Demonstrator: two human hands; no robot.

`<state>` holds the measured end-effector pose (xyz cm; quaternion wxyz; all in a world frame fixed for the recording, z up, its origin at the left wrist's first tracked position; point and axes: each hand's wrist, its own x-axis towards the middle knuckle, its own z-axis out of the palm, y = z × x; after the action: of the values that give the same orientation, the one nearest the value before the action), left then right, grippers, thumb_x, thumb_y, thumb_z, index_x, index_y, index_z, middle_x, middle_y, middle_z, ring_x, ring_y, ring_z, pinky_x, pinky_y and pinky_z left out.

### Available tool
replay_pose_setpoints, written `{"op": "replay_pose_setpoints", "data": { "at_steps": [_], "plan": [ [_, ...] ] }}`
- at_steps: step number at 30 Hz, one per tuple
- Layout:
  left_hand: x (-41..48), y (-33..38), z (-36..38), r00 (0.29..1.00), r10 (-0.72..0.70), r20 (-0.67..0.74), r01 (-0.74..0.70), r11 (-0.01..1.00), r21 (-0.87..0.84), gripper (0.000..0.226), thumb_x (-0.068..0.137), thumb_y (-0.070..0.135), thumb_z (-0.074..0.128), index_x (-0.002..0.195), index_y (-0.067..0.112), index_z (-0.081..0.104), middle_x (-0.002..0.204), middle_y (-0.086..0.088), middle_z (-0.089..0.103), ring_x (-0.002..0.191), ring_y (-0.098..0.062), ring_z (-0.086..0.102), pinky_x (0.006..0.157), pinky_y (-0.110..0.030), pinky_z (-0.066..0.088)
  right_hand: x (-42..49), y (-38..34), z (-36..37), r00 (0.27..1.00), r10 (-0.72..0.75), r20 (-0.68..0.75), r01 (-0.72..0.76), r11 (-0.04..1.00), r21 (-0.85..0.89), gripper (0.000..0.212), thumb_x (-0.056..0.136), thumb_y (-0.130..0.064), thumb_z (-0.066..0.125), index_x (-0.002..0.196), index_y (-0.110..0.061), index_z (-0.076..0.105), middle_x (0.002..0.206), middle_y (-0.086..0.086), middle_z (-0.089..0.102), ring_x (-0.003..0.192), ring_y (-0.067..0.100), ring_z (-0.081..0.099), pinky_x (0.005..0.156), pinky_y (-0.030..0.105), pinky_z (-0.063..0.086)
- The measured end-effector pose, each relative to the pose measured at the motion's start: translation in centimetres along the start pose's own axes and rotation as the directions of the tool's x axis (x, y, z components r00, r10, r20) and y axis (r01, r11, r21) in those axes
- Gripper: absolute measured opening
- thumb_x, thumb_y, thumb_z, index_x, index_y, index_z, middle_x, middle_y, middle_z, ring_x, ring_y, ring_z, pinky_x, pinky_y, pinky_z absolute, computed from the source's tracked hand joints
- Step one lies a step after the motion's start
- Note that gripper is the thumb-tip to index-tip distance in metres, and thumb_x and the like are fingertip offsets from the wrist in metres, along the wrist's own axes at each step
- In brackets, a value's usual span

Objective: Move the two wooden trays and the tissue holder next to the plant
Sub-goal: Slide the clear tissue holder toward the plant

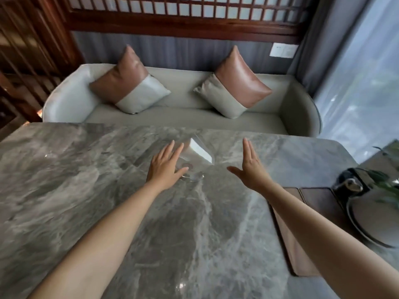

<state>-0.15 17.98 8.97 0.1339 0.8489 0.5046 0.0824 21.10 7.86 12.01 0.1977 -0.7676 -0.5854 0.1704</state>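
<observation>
Now both hands reach over the marble table (86,169), left hand (165,167) and right hand (251,171) with fingers spread, flanking a clear tissue holder (199,156).

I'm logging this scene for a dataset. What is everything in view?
Table: one, grey marble, foreground.
Trays: two, brown wood, table's right edge, side by side.
Plant: one, green, far right, partly cut off.
Pot: one, pale with dark rim, beside the trays.
Sofa: one, grey-green, behind the table.
Cushions: two, brown and grey, on the sofa.
Screen: one, dark wood lattice, behind the sofa.
Left hand: open, over the table's middle.
Right hand: open, beside it.
</observation>
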Motion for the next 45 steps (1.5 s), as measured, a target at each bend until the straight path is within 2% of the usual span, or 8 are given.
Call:
{"op": "replay_pose_setpoints", "data": {
  "at_steps": [7, 14, 18, 21, 23, 32, 40, 45],
  "plan": [
    [3.1, -4.1, -0.5, 0.988, -0.094, 0.125, 0.11, 0.985, -0.13, 0.087, 0.087, 0.04, 0.059, 0.15, 0.027, 0.001, 0.161, -0.008, -0.002, 0.148, -0.024, 0.01, 0.119, -0.038, 0.015, 4.8, -3.8, 4.5, 0.987, -0.067, 0.143, 0.079, 0.994, -0.079, 0.101, 0.084, -0.034, 0.06, 0.143, -0.007, -0.017, 0.156, 0.013, -0.015, 0.144, 0.022, -0.013, 0.117, 0.031, -0.002],
    [6.3, -5.1, 1.2, 0.965, -0.114, 0.238, 0.189, 0.927, -0.323, 0.095, 0.083, 0.025, 0.068, 0.149, 0.031, 0.0, 0.161, -0.008, -0.003, 0.148, -0.024, 0.01, 0.118, -0.041, 0.022, 7.4, -4.5, 7.8, 0.985, -0.04, 0.165, 0.055, 0.994, -0.09, 0.102, 0.082, -0.028, 0.064, 0.143, -0.007, -0.015, 0.157, 0.011, -0.011, 0.145, 0.023, -0.01, 0.118, 0.033, 0.0],
    [7.3, -5.0, 1.8, 0.975, -0.041, 0.216, 0.126, 0.91, -0.394, 0.09, 0.079, 0.021, 0.073, 0.149, 0.028, 0.017, 0.157, -0.007, 0.021, 0.142, -0.025, 0.028, 0.113, -0.039, 0.03, 8.0, -4.2, 8.7, 0.987, -0.014, 0.163, 0.026, 0.997, -0.074, 0.098, 0.082, -0.024, 0.065, 0.145, -0.007, -0.008, 0.157, 0.012, 0.005, 0.144, 0.029, 0.009, 0.119, 0.039, 0.013],
    [7.4, -4.9, 2.4, 0.989, -0.043, 0.139, 0.098, 0.903, -0.419, 0.078, 0.075, 0.022, 0.077, 0.142, 0.022, 0.037, 0.144, -0.012, 0.044, 0.129, -0.028, 0.044, 0.105, -0.037, 0.038, 8.1, -3.9, 9.0, 0.993, 0.003, 0.117, 0.005, 0.997, -0.076, 0.09, 0.084, -0.02, 0.063, 0.146, -0.008, -0.002, 0.154, 0.015, 0.017, 0.141, 0.033, 0.019, 0.116, 0.04, 0.018],
    [7.2, -4.9, 2.7, 0.992, -0.049, 0.114, 0.095, 0.891, -0.445, 0.075, 0.072, 0.021, 0.079, 0.138, 0.019, 0.044, 0.136, -0.014, 0.05, 0.123, -0.029, 0.049, 0.102, -0.036, 0.04, 7.7, -3.7, 9.2, 0.996, 0.015, 0.086, -0.007, 0.996, -0.093, 0.085, 0.086, -0.019, 0.059, 0.146, -0.009, 0.0, 0.152, 0.015, 0.021, 0.138, 0.034, 0.022, 0.114, 0.039, 0.019],
    [3.6, -3.2, 3.1, 0.988, -0.009, 0.152, 0.088, 0.849, -0.521, 0.074, 0.068, 0.013, 0.081, 0.134, 0.014, 0.049, 0.13, -0.016, 0.053, 0.118, -0.028, 0.052, 0.099, -0.03, 0.041, 1.9, -2.9, 9.8, 0.999, 0.048, -0.016, -0.05, 0.993, -0.107, 0.077, 0.09, -0.026, 0.052, 0.146, -0.011, 0.001, 0.147, 0.015, 0.026, 0.127, 0.035, 0.028, 0.105, 0.039, 0.032],
    [-2.2, 0.3, 3.6, 0.973, 0.071, 0.222, 0.048, 0.872, -0.488, 0.073, 0.067, 0.012, 0.082, 0.132, 0.011, 0.05, 0.132, -0.016, 0.054, 0.118, -0.028, 0.054, 0.102, -0.034, 0.041, -5.8, -0.9, 8.8, 0.99, 0.138, -0.017, -0.139, 0.989, -0.045, 0.08, 0.086, -0.03, 0.058, 0.146, -0.017, 0.008, 0.144, 0.011, 0.032, 0.126, 0.031, 0.032, 0.103, 0.038, 0.036],
    [-6.4, 3.1, 4.5, 0.967, 0.111, 0.23, 0.015, 0.875, -0.485, 0.069, 0.066, 0.012, 0.083, 0.128, 0.011, 0.053, 0.128, -0.015, 0.055, 0.116, -0.026, 0.055, 0.098, -0.029, 0.041, -11.1, 0.9, 7.7, 0.988, 0.156, -0.014, -0.157, 0.987, -0.035, 0.079, 0.086, -0.03, 0.058, 0.146, -0.016, 0.01, 0.141, 0.011, 0.034, 0.124, 0.03, 0.033, 0.098, 0.041, 0.04]
  ]
}}
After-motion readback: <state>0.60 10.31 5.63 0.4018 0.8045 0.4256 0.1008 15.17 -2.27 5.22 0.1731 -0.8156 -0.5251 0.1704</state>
